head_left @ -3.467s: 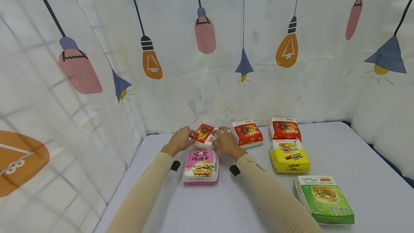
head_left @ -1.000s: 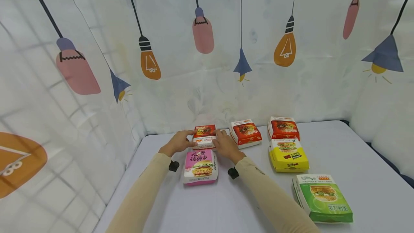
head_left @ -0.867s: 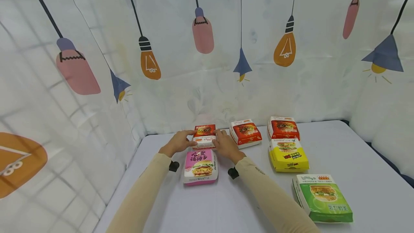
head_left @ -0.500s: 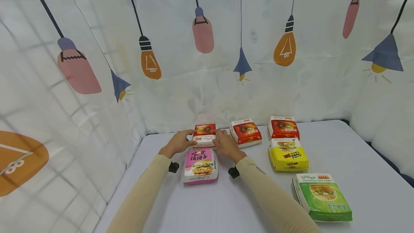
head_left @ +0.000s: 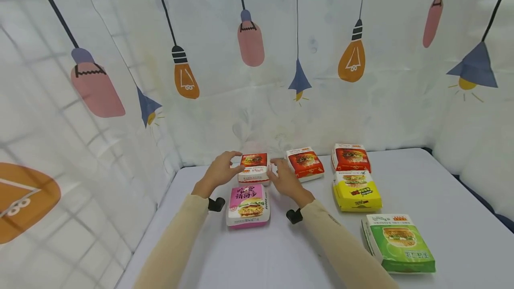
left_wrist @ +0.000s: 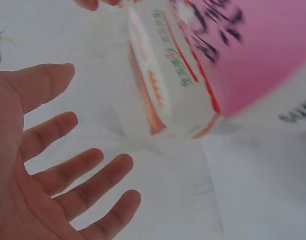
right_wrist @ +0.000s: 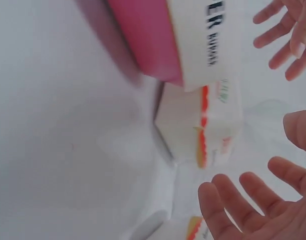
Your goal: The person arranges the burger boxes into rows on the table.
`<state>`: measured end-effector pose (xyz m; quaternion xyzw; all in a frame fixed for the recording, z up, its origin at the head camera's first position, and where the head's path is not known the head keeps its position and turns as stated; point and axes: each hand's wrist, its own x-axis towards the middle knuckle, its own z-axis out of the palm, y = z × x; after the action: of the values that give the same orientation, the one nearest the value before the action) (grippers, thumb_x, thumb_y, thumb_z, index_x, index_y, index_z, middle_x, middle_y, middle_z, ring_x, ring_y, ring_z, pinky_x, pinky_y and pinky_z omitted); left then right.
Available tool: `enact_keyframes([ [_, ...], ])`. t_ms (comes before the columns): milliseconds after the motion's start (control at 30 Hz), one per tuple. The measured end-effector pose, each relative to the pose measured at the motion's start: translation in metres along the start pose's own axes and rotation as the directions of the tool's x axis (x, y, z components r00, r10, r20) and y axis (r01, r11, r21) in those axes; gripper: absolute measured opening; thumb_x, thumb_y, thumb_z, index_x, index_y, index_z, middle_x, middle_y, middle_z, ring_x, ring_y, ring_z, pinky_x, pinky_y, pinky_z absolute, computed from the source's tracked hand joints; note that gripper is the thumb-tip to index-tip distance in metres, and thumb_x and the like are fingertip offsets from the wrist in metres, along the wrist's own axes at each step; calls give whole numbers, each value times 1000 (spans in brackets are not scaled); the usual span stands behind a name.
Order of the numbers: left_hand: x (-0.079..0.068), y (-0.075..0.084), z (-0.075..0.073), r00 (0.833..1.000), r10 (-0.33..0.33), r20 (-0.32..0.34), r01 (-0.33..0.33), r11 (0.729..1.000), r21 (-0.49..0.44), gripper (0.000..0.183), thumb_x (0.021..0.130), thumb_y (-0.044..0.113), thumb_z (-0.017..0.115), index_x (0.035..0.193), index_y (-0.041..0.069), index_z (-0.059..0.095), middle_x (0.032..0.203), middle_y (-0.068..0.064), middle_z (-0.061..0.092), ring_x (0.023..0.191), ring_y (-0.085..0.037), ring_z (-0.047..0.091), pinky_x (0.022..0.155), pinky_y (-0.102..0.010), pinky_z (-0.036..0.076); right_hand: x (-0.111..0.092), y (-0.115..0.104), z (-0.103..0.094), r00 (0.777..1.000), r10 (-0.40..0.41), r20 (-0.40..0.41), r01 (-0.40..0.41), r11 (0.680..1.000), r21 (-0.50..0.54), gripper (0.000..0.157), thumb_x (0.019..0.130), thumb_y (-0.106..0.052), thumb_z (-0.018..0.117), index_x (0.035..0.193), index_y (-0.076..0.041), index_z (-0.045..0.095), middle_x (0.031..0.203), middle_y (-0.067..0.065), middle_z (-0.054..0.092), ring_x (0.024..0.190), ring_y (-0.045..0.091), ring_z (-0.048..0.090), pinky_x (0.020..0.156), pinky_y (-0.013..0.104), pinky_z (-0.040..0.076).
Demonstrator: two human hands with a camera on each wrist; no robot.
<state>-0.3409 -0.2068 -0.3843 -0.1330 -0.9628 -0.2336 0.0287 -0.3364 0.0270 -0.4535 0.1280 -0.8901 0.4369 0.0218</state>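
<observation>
A red and white burger box [head_left: 254,171] lies at the back left of the table, straight behind a pink burger box [head_left: 248,206]. On its left side my left hand [head_left: 221,171] is spread, and the left wrist view shows its fingers [left_wrist: 100,187] apart from the carton. To the right, my right hand [head_left: 287,179] is held with fingers spread and nothing in them. The right wrist view has that same red and white box beyond the pink one, with a gap between it and the right hand's fingers [right_wrist: 217,205].
Another red burger box [head_left: 305,164] sits right of my right hand. Farther right, a third red box [head_left: 351,158] stands behind a yellow one [head_left: 357,191], with a green one [head_left: 399,243] nearer the front. A lamp-patterned curtain [head_left: 257,119] hangs behind the white table [head_left: 281,258].
The red and white box, set askew at first, was turned square behind the pink one. Since half a second ago both hands have let go of it and moved outward.
</observation>
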Motion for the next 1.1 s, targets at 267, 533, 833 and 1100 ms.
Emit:
enact_keyframes([
  [267, -12, 66, -2, 979, 37, -199, -73, 981, -180, 42, 98, 32, 69, 135, 15, 63, 138, -10, 63, 121, -34, 63, 95, -51, 54, -17, 6, -32, 981, -18, -194, 62, 973, 223, 32, 105, -24, 58, 132, -7, 58, 128, 10, 61, 116, 27, 59, 101, 46, 52],
  [533, -13, 112, 49, 891, -45, -452, -192, 864, -465, 22, 94, 15, 69, 116, 11, 71, 112, -10, 74, 98, -23, 71, 84, -38, 56, -31, 24, -64, 915, 134, -381, -6, 947, 320, 31, 105, -21, 55, 131, -5, 55, 133, 15, 57, 122, 31, 54, 107, 50, 47],
  [833, -9, 140, 109, 868, -142, -476, -214, 757, -618, 19, 96, 11, 65, 115, 12, 69, 111, -14, 72, 97, -22, 68, 82, -33, 54, -31, 40, -68, 894, 223, -390, -92, 941, 327, 43, 103, -19, 56, 141, -1, 47, 146, 21, 44, 132, 38, 45, 113, 54, 42],
  [1100, 1, 144, 140, 917, -173, -360, -90, 789, -608, 33, 97, 10, 62, 128, 3, 62, 123, -20, 63, 106, -30, 60, 81, -30, 47, -27, 49, -70, 912, 284, -298, -221, 948, 229, 59, 103, -23, 54, 155, -4, 34, 159, 24, 35, 141, 41, 37, 118, 61, 33],
])
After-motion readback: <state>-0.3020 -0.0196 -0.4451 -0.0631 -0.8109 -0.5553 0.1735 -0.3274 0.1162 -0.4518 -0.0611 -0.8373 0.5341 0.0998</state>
